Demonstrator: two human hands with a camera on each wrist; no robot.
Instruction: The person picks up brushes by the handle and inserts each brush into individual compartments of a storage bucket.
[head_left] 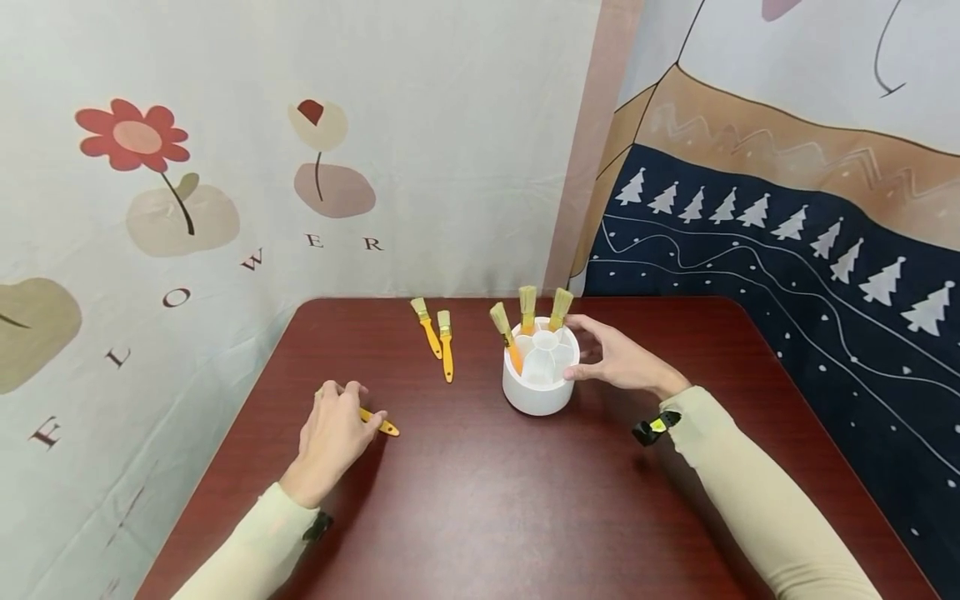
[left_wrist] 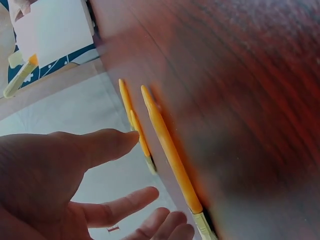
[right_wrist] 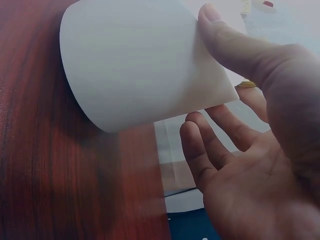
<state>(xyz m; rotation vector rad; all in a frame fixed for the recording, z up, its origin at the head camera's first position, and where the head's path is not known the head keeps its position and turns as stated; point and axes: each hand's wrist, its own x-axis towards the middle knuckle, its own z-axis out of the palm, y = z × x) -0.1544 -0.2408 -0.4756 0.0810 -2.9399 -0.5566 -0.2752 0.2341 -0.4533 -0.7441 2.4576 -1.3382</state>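
My left hand (head_left: 332, 433) is over a yellow-handled paintbrush (head_left: 387, 427) on the table, hiding most of it. In the left wrist view, the thumb and fingers are spread beside that brush, apart from its handle. My right hand (head_left: 618, 360) holds a round white brush holder (head_left: 538, 398) by its right side. The right wrist view shows the thumb (right_wrist: 235, 47) against the outer wall near the rim, with fingers reaching round the far side. Three brushes stand bristles up in the holder, one of them a leaning brush (head_left: 504, 325) at the left.
Two more yellow brushes lie near the table's back edge, a left brush (head_left: 427, 329) and a right brush (head_left: 447, 350). The brown table (head_left: 480, 517) meets a printed curtain (head_left: 450, 167) at the back and a dark blue patterned cloth (head_left: 750, 275) at the right.
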